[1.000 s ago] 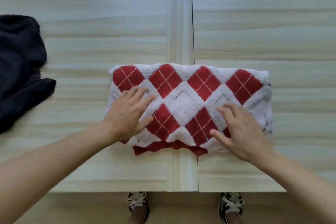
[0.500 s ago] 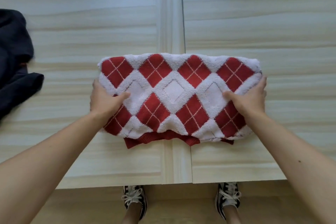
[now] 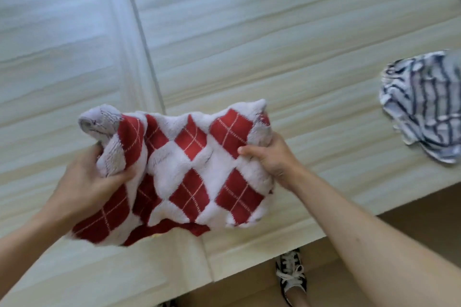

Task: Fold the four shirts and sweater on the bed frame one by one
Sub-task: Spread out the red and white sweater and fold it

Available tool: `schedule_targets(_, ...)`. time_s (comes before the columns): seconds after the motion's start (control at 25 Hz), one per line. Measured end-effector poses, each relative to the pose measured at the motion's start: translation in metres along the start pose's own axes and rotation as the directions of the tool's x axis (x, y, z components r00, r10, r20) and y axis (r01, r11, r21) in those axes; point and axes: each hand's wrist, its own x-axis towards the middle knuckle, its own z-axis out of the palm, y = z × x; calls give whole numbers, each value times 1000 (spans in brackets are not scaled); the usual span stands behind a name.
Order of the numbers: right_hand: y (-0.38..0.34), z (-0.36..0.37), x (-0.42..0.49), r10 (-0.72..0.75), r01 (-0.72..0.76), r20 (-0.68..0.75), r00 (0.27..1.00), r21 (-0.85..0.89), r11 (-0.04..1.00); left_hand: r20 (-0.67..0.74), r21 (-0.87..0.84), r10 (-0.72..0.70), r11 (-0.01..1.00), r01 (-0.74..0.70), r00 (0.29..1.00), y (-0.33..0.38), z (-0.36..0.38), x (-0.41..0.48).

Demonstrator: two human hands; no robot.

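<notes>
Pale wood-grain panels of the bed frame [image 3: 274, 32] fill nearly the whole view, split by a raised seam. Held over that seam is the folded sweater [image 3: 189, 167], red and white argyle, blurred by motion; whether its lower edge touches the panels cannot be told. Right of the seam, a striped shirt [image 3: 424, 104] lies crumpled, cut off by the picture's edge. The left hand [image 3: 89, 182] is closed around the sweater's bunched left end, its fingers buried in the knit. The right hand [image 3: 272, 157] pinches the right end, thumb on top, fingers hidden underneath. One sneaker [image 3: 291, 276] shows below the frame's edge.
</notes>
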Motion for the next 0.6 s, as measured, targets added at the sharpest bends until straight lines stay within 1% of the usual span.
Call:
schedule_targets(0.12, -27, -62, -37, -53, 69, -117, 992, 137, 988, 36, 6, 193, 981, -193, 981, 115, 33, -8)
schedule_targets(0.16, -42, -105, -50, -75, 113, -191, 979, 201, 973, 73, 24, 258, 965, -261, 963, 167, 56, -3)
schedule_targets(0.24, -58, -161, -72, -90, 187, -290, 953, 326, 927, 98, 51, 372, 925, -378, 923, 238, 85, 8)
schedule_targets(0.36, -78, -276, -100, -69, 323, -505, 860, 436, 840, 152, 106, 510, 843, -527, 846, 366, 149, 43)
schedule_targets(0.44, -80, -343, -113, -30, 382, -615, 788, 451, 807, 192, 189, 567, 780, -597, 801, 448, 191, 71)
schedule_targets(0.48, -78, -369, -117, 2, 395, -655, 756, 457, 797, 226, 227, 568, 760, -609, 792, 484, 210, 83)
schedule_targets(0.56, -62, -416, -116, 103, 390, -709, 697, 496, 776, 318, 259, 523, 754, -603, 791, 547, 255, 104)
schedule_targets(0.6, -50, -433, -110, 147, 381, -719, 679, 516, 767, 322, 307, 513, 738, -600, 796, 568, 278, 112)
